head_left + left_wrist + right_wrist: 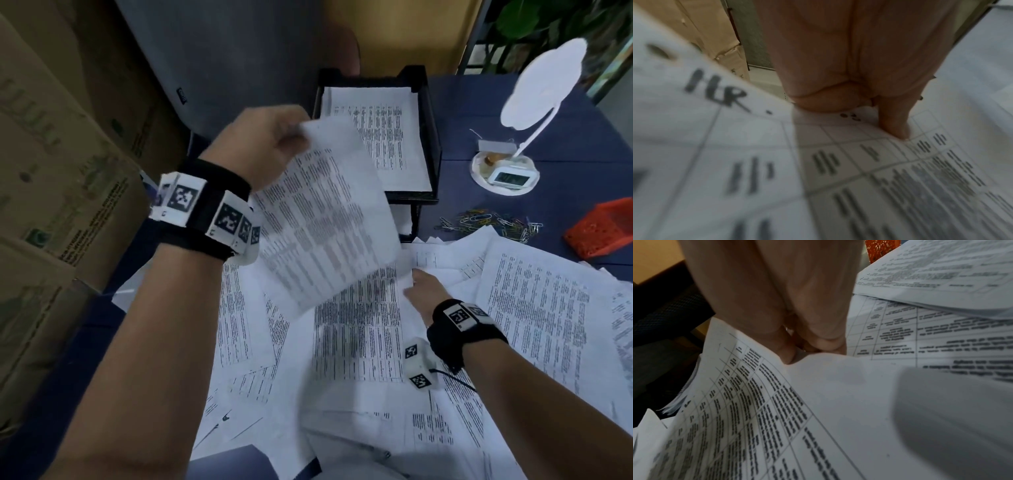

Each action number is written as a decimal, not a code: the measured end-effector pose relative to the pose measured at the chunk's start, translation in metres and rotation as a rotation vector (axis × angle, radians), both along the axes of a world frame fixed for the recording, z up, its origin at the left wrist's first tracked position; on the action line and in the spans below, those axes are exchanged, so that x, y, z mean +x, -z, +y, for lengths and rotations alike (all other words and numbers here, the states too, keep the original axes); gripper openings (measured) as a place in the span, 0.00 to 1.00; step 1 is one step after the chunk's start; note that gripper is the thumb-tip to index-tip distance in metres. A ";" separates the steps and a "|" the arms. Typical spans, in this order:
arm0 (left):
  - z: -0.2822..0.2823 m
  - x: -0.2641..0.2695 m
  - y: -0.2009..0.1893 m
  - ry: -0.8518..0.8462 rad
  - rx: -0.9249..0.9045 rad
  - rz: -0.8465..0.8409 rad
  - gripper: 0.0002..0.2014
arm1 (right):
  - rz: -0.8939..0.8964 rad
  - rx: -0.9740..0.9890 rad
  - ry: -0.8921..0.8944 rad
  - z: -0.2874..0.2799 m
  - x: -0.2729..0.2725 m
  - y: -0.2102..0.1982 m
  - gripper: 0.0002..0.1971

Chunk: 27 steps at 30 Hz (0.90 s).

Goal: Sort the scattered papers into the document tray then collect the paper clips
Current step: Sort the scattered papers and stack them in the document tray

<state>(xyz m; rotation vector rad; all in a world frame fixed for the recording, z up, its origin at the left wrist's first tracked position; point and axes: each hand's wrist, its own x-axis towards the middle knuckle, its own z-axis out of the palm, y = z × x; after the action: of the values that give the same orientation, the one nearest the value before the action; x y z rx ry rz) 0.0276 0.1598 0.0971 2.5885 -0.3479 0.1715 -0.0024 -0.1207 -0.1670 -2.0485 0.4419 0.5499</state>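
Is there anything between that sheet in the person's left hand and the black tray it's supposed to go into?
Nothing visible blocks it. The left hand holds the sheet lifted, just in front of the black tray, whose top is open with printed pages already inside. The right hand is lower, among the scattered papers.

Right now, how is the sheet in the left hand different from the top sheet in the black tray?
The held sheet is up in the air, tilted and curved, pinched at its top corner by the left hand; the tray sheet lies flat inside the document tray. The held sheet overlaps the scattered papers below; the tray sheet is squared to the tray's walls. Both are white pages printed with dense tables.
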 end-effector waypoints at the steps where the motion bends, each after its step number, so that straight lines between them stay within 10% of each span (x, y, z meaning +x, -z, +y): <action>1: -0.003 0.002 0.009 0.014 0.027 0.053 0.03 | 0.004 0.026 0.018 -0.003 0.004 0.009 0.22; 7: -0.028 0.010 0.093 0.060 0.321 0.368 0.10 | 0.080 0.136 0.089 0.004 -0.003 -0.017 0.16; 12: -0.059 0.007 0.145 0.129 0.420 0.434 0.09 | 0.109 0.374 0.233 0.011 -0.011 -0.028 0.31; 18: -0.089 -0.004 0.168 0.140 0.147 0.382 0.09 | 0.033 0.203 0.004 0.011 -0.019 -0.022 0.22; 23: -0.062 -0.014 0.184 -0.274 0.049 0.201 0.32 | 0.027 0.294 0.137 0.004 -0.022 -0.032 0.19; 27: -0.027 -0.031 0.194 -0.577 -0.557 0.424 0.44 | -0.081 0.378 0.162 -0.002 -0.023 -0.055 0.17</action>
<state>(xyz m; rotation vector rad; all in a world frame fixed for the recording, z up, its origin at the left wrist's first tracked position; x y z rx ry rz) -0.0034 0.1330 -0.0968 2.0271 0.5346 -0.0778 -0.0250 -0.1229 -0.1123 -1.6501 0.4167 0.4152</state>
